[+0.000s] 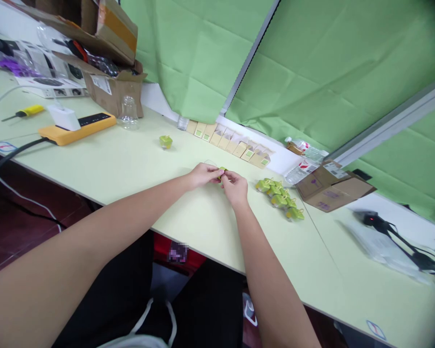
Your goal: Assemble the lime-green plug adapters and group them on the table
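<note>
Over the middle of the table, my left hand (pixel 203 176) pinches a small green item (pixel 222 169). My right hand (pixel 236 187) meets it from the other side, its fingers closed on the same item. Most of the item is covered by my fingers. A clear edge of something shows just behind my left hand, too faint to name. One small green-topped piece with a clear lower part (pixel 166 141) stands alone to the left, beyond my left hand. To the right of my right hand, several similar green pieces (pixel 278 194) with small loops are grouped together.
Small open cardboard boxes (pixel 232 142) line the back edge. At left are a clear jar (pixel 129 113), an orange power strip (pixel 89 126), a yellow screwdriver (pixel 31 110) and a large carton (pixel 112 92). Plastic bottles (pixel 308 152), another carton (pixel 333 187) and a black device (pixel 402 241) are at right.
</note>
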`<state>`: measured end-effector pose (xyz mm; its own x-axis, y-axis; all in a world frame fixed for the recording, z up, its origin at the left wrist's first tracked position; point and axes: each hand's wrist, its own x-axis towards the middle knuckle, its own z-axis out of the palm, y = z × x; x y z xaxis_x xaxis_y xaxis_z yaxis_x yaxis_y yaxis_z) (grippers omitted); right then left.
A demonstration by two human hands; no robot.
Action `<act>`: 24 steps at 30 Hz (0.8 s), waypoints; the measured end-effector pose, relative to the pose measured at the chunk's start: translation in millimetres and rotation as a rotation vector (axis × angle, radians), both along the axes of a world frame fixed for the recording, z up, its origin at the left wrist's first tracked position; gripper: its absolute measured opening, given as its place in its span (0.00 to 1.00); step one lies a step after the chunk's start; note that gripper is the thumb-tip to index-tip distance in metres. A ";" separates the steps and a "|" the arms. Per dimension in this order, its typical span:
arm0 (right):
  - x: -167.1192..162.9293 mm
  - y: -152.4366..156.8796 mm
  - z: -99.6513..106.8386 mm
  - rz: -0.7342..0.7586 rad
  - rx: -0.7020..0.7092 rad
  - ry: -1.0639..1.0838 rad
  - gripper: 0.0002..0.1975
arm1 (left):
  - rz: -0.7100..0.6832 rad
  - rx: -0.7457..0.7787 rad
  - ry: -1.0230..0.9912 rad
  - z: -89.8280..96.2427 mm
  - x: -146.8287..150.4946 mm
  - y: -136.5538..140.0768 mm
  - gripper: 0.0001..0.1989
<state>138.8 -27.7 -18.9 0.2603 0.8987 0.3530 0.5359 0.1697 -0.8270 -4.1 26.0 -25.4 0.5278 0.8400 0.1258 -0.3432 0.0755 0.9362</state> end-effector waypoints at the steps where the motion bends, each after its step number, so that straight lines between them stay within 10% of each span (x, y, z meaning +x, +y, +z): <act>1: 0.2 0.2 0.2 -0.001 -0.001 -0.001 0.17 | 0.002 -0.003 0.001 -0.1 0.1 0.1 0.23; 24: -4.4 -2.9 8.4 -0.009 0.020 0.211 0.20 | -0.043 -0.096 -0.005 8.9 -8.6 -0.2 0.17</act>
<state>134.4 -30.6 -10.5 0.3385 0.8893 0.3075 0.3527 0.1831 -0.9176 -12.7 25.8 -16.5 0.5629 0.8251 0.0481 -0.3420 0.1796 0.9224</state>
